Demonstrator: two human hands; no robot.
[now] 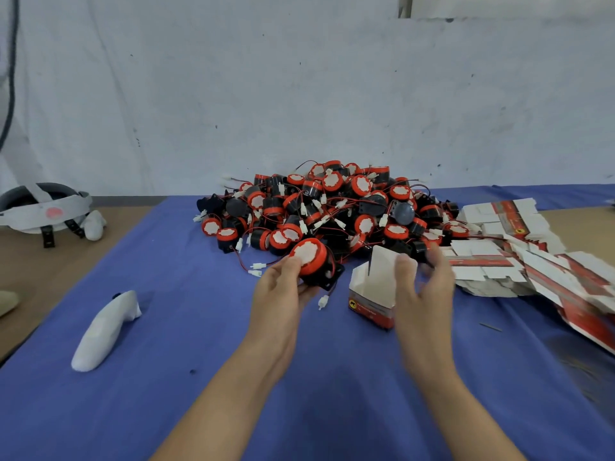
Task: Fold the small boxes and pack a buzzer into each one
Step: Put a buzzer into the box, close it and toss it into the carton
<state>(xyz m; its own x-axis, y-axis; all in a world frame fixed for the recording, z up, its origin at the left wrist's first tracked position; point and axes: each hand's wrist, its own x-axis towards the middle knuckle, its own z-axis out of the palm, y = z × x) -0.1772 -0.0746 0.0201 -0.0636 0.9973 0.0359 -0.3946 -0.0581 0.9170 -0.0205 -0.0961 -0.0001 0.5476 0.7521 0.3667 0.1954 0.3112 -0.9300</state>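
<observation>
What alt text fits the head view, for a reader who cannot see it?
A person's left hand holds a red-and-black buzzer beside an open small box held by the right hand, over a blue cloth. Behind lies a pile of buzzers, with flat unfolded boxes to its right.

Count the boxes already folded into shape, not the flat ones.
1: the open box stands on the blue cloth, at the right hand. Others may hide behind the buzzer pile.
</observation>
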